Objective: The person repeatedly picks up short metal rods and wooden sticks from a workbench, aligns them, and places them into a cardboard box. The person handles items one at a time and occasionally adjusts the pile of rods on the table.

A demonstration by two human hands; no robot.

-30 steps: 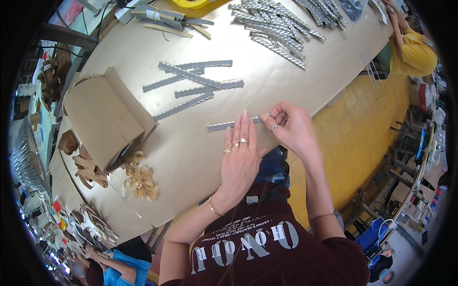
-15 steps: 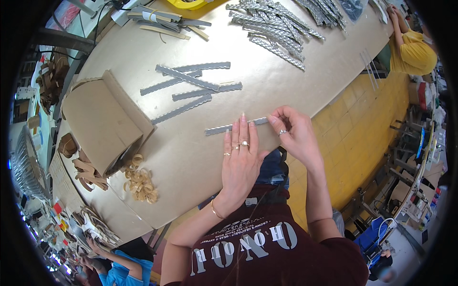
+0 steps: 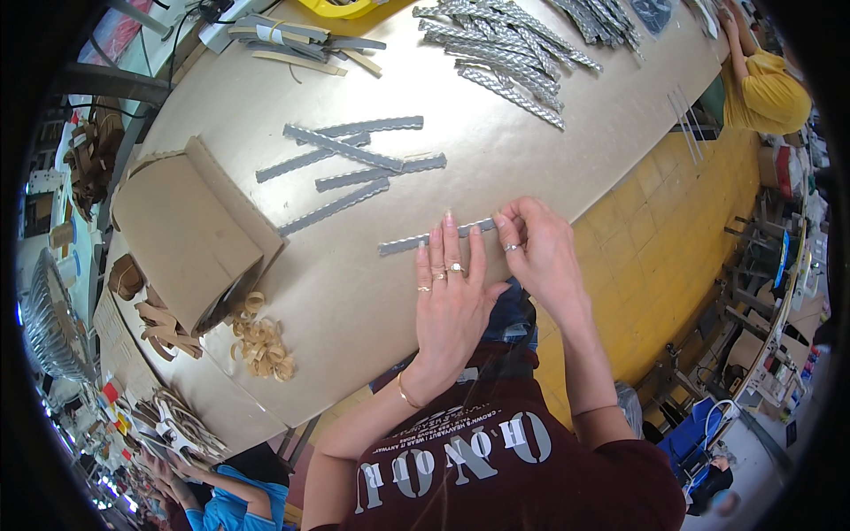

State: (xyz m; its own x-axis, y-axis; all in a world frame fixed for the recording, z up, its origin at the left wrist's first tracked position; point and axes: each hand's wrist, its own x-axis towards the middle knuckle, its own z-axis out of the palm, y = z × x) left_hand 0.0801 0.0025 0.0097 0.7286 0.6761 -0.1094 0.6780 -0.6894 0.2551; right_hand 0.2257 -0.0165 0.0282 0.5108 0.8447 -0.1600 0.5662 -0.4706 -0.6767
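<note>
A narrow grey strip with a pale braided edge (image 3: pixel 403 245) lies on the paper-covered table close to its near edge. My left hand (image 3: pixel 452 305) rests on the strip with fingers stretched out flat, pressing its middle down and hiding part of it. At the strip's right end, my right hand (image 3: pixel 542 257) is closed in a pinch, thumb and forefinger on the tip. Farther off to the left, several similar grey strips (image 3: pixel 345 149) lie loosely across each other.
A cardboard box (image 3: pixel 190 234) stands at the left, with curled tan trimmings (image 3: pixel 263 350) beside it. Silver braided straps (image 3: pixel 509 66) and a bundle of grey and tan strips (image 3: pixel 292 40) lie at the back. People sit at lower left and upper right.
My right hand has shifted slightly left along the strip's end. My left hand stays flat on the strip. The whole view has moved a little.
</note>
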